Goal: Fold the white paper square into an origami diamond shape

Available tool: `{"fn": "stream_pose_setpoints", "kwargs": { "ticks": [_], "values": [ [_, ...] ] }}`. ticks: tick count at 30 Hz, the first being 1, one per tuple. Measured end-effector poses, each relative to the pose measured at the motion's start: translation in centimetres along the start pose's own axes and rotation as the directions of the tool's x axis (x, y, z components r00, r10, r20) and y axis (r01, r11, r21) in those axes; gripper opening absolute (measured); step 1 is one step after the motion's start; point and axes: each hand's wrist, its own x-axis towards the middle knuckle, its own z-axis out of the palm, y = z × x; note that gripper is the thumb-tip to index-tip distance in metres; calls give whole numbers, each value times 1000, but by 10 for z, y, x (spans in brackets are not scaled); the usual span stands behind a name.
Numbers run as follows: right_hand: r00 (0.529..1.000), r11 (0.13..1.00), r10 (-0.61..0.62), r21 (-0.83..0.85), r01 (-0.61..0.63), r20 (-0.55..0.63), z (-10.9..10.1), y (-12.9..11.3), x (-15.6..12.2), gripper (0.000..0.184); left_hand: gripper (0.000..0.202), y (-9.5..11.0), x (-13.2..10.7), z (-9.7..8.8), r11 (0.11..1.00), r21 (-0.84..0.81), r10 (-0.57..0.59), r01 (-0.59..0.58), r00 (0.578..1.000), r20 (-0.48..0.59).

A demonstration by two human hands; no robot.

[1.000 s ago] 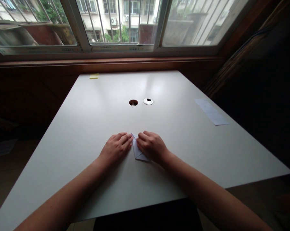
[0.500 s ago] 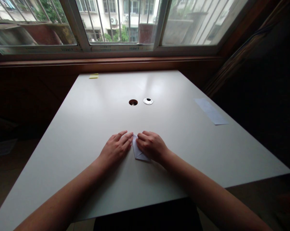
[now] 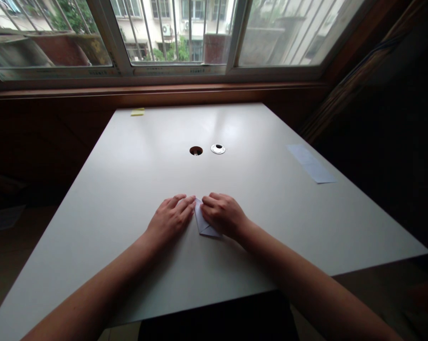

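A small folded piece of white paper (image 3: 201, 223) lies on the white table (image 3: 128, 189) near its front middle. My left hand (image 3: 171, 218) rests flat beside the paper's left edge, fingers stretched out and touching it. My right hand (image 3: 223, 215) lies on the paper's right part, fingers curled and pressing it down. Most of the paper is hidden under my right hand.
A round cable hole (image 3: 195, 150) and its white cap (image 3: 218, 148) sit mid-table. A strip of white paper (image 3: 311, 163) lies near the right edge, a yellow sticky pad (image 3: 137, 112) at the far left corner. A window runs behind the table.
My left fingers have spread out flatter along the paper's left edge. The paper's top tip is now covered by the fingertips. Both hands stay in place.
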Motion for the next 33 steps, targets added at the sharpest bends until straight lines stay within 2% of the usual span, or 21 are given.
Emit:
{"fn": "stream_pose_setpoints", "kwargs": {
  "ticks": [12,19,28,33],
  "values": [
    [1000,1000,4,15,-4,15,-1,0,0,18,31,1,2,-6,998,-29,-46,47,998,39],
    [1000,999,7,42,-7,-3,-2,1,0,19,32,2,-1,-2,997,-27,-72,71,997,-32],
    [1000,1000,-5,-3,5,-10,4,1,-2,17,35,0,-2,0,999,-46,3,-3,1000,-6],
    [1000,1000,-14,-18,14,-17,5,3,-3,18,36,0,-3,-1,1000,-16,6,-5,1000,16]
  ]
}}
